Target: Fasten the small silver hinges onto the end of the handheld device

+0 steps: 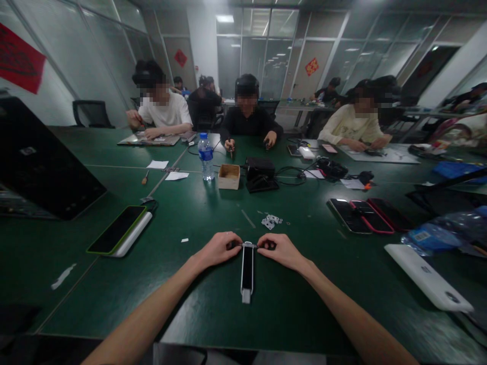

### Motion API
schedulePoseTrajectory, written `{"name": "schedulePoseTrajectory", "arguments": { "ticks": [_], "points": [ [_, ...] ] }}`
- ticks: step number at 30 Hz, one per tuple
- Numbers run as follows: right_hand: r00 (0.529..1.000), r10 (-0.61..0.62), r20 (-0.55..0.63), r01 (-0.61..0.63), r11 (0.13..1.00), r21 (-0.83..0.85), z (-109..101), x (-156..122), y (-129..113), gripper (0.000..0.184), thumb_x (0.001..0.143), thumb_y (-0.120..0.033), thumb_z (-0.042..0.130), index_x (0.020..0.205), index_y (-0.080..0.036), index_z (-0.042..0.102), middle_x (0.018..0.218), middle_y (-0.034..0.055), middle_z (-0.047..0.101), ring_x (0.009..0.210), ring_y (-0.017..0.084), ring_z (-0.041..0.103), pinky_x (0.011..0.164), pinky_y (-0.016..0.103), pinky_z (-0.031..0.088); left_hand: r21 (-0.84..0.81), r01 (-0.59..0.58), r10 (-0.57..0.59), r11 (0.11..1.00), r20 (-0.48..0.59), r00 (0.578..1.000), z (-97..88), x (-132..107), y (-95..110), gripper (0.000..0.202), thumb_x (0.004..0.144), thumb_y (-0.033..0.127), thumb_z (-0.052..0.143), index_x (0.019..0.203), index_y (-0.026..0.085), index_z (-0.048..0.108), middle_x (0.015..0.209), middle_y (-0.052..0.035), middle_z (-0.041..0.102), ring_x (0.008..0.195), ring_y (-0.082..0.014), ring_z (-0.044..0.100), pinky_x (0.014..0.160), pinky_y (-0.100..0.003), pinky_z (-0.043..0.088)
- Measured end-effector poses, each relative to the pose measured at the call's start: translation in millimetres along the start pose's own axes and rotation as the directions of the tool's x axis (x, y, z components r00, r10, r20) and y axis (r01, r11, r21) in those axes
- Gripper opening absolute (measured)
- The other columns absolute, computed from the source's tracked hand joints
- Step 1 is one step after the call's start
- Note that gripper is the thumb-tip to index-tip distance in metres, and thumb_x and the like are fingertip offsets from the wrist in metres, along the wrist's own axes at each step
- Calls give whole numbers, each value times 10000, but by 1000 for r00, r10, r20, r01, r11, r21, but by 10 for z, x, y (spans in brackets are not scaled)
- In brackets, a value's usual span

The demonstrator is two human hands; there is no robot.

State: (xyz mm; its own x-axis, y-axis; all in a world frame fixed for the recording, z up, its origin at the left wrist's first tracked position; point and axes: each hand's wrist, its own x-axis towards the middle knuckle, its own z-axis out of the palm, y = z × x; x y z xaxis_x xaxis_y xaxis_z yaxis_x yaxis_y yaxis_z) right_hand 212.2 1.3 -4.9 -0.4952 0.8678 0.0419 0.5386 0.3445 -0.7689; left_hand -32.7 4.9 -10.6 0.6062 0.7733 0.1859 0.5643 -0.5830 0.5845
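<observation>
A narrow black device with a white rim (247, 271) lies lengthwise on the green table (198, 304) right in front of me. My left hand (218, 248) is closed at the left of its far end, fingers curled and pinching something small there. My right hand (279, 249) is closed at the right of the same end, also pinching. What sits between the fingertips is too small to name. A few small metal parts (271, 221) lie just beyond my hands.
A phone on a white power bank (119, 230) lies left, a dark laptop (38, 162) far left. Three phones (367, 215) and a white slab (426, 276) lie right. A water bottle (206, 157), small wooden box (229, 176) and black unit (259, 173) stand ahead. Several people work opposite.
</observation>
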Motion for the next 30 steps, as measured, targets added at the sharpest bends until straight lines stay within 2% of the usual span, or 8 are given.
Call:
{"name": "schedulePoseTrajectory", "arguments": {
  "ticks": [6,11,30],
  "points": [
    [999,-9,-41,8,1000,-24,80,3,-7,154,776,-272,638,907,-195,656,842,-2,653,705,118,556,623,240,433,5,7,-7,1000,1,1000,-5,6,10,144,846,225,555,940,160,644,749,1,610,607,-109,529,588,-200,419],
    [998,-55,-16,55,997,-51,83,3,19,196,770,-269,642,949,-192,642,923,18,645,756,130,562,653,254,455,12,11,-11,1000,16,1000,-15,12,24,150,838,216,555,948,165,644,764,-2,619,613,-110,533,596,-202,424],
    [996,-75,-40,72,994,-76,81,2,20,140,793,-262,602,900,-180,641,884,29,644,738,130,564,648,259,464,0,32,-32,999,15,999,-27,11,44,138,838,231,556,920,162,643,751,-3,616,612,-110,535,585,-199,421]
  ]
}}
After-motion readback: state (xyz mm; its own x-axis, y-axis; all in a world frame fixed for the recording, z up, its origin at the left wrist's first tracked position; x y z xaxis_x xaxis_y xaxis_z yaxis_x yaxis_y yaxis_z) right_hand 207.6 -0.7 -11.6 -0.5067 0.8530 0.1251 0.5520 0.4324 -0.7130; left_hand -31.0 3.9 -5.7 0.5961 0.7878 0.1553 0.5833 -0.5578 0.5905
